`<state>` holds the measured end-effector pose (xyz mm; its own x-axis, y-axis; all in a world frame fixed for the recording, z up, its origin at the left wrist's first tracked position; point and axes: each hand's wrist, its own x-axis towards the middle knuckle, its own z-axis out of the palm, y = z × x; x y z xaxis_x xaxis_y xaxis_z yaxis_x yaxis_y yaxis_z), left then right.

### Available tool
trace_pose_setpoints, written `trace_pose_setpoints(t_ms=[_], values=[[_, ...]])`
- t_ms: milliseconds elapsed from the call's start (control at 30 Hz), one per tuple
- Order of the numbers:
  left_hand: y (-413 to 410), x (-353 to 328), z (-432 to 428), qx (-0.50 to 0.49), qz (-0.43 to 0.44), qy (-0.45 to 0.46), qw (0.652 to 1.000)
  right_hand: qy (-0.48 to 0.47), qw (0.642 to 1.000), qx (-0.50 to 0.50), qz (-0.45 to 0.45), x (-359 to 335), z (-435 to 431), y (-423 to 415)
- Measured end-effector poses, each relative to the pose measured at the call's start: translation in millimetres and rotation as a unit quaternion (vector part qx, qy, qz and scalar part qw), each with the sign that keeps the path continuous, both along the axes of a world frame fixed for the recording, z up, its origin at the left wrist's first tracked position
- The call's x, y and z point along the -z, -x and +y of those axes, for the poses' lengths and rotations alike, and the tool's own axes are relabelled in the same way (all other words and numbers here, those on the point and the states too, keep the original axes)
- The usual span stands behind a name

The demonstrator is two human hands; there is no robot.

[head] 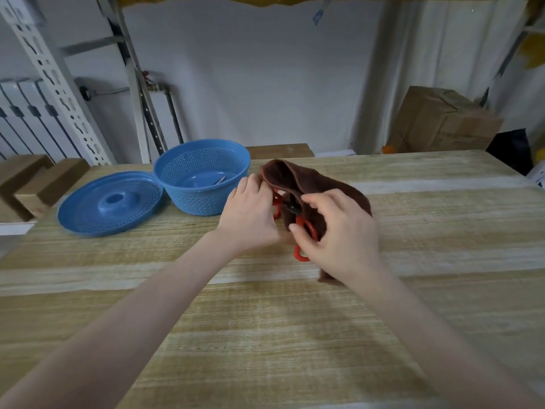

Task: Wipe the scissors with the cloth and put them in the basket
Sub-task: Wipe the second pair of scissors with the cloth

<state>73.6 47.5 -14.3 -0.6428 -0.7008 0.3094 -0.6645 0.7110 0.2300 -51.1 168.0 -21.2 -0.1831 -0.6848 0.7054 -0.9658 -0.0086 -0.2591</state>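
A person's two bare forearms reach across a pale striped wooden table (413, 219) toward a round blue perforated plastic basket (177, 175), which stands open at the far left of the tabletop. Its matching blue perforated lid (112, 202) lies flat, touching the basket's left side, so the opening is free to receive things. Something small and metallic lies inside the basket, too small to identify.

Just to the right of the basket, both hands work together on a soft brown terry cloth (312, 181) folded loosely round a pair of red-handled scissors with a black pivot (295, 208). The left hand (250, 215), the nearer to the basket, has its fingers curled and pinches the cloth's upper edge, apparently to keep the fold open and steady. The right hand (342, 237), farther from the basket, cups the cloth from beneath. Its thumb presses on one red handle and its fingers curl over the fabric, seemingly to rub it along the metal. One red handle loop pokes out below the hands. The blades are hidden in the cloth.

The wiping appears to be under way, and the scissors are not yet in the basket.
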Motion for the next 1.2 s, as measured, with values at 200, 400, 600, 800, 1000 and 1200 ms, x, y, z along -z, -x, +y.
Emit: trace_pose_setpoints(t_ms=[200, 400, 600, 800, 1000, 1200], values=[[-7, -7, -2, -0.009, -0.038, 0.029, 0.999, -0.108, 0.984, 0.004, -0.139, -12, -24, 34], [-9, -8, -3, 0.011, -0.066, 0.056, 0.996, -0.2, 0.949, 0.004, -0.246, -23, -44, 60], [-3, -10, 4, 0.038, -0.096, 0.126, 0.987, -0.205, 0.966, 0.13, -0.084, -41, -68, 47], [-2, -13, 3, 0.031, -0.094, 0.103, 0.99, -0.206, 0.972, 0.058, -0.101, -51, -82, 53], [-12, -14, -6, 0.005, -0.095, 0.074, 0.993, -0.214, 0.941, 0.116, -0.235, -57, -73, 89], [-17, -25, -9, -0.017, -0.063, 0.043, 0.997, -0.182, 0.937, 0.291, -0.067, -78, -61, 110]])
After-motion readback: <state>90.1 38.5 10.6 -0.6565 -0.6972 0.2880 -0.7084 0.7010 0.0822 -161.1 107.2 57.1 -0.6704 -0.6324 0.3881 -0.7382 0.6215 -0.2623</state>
